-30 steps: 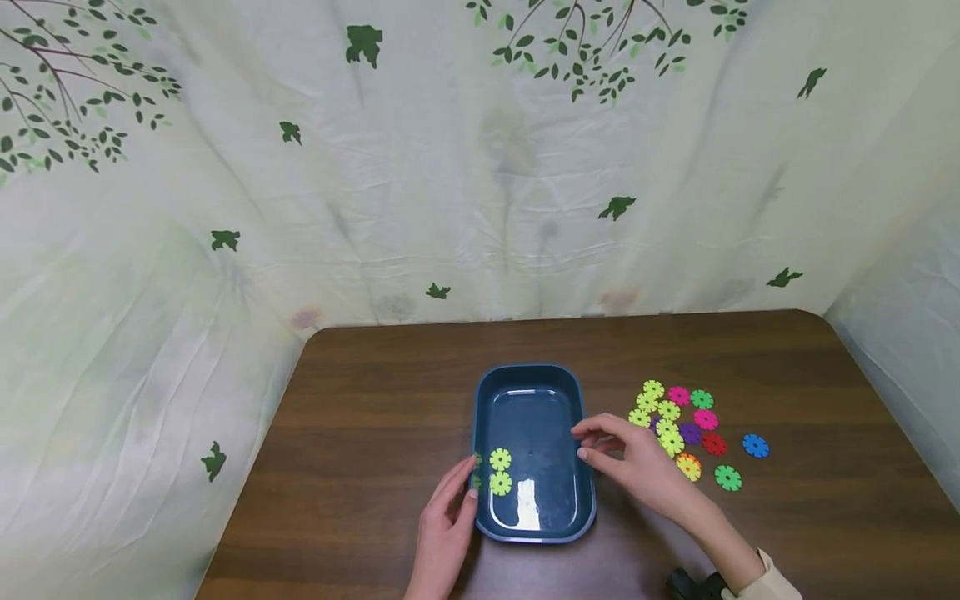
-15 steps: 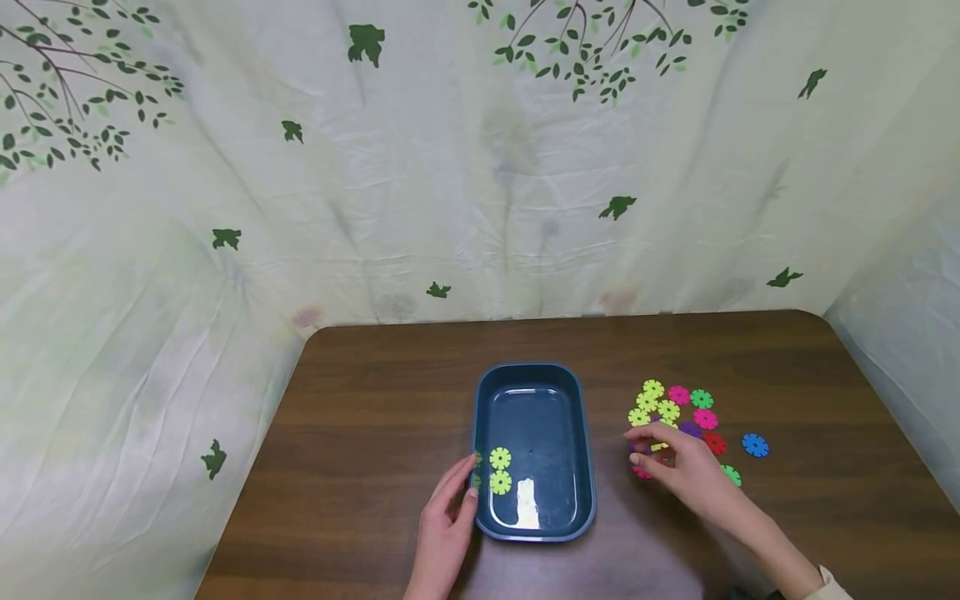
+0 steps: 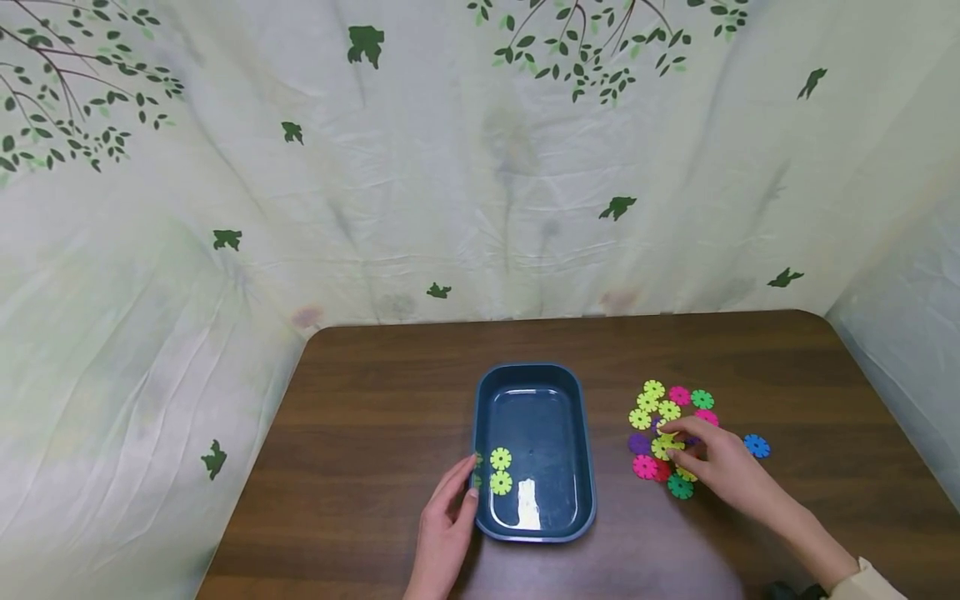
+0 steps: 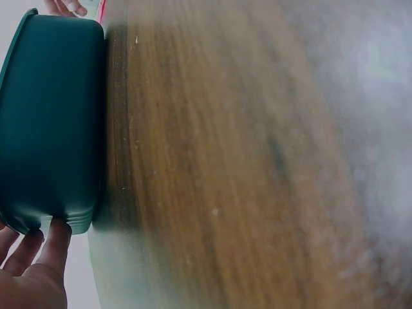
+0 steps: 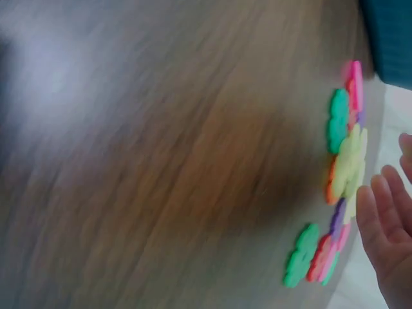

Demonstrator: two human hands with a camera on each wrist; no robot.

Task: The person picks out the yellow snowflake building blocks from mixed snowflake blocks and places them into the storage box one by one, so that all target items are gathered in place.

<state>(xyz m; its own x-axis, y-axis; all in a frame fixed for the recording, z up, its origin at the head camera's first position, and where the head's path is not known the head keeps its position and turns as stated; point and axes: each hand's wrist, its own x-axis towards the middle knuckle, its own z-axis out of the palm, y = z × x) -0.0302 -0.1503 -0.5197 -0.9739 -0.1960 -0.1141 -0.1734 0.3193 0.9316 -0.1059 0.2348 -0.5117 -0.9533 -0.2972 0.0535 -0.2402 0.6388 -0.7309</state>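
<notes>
My left hand (image 3: 442,529) rests against the left side of a dark blue tray (image 3: 551,517); its fingers (image 4: 56,248) touch the tray's outer wall in the left wrist view. Two yellow-green notched discs (image 3: 500,471), flower-shaped, lie inside the tray at the left. Above a cluster of similar discs on the right is my right hand (image 3: 723,467), thumb and index finger apart, close to a yellow-green disc (image 3: 662,448). The right wrist view shows its fingers (image 5: 386,206) fairly straight beside the discs. Part of the cluster is hidden under this hand.
Around the right hand lie a purple disc (image 3: 639,443), a pink disc (image 3: 644,467), a green disc (image 3: 680,487) and several others. A blue disc (image 3: 757,446) sits apart at the right. Behind the brown table (image 3: 375,417) hangs a leaf-patterned white cloth (image 3: 450,167).
My right hand has moved from the tray's right edge to the disc cluster, shifting rightward and uncovering purple, pink and green discs on the near left side. The left hand and tray stay put.
</notes>
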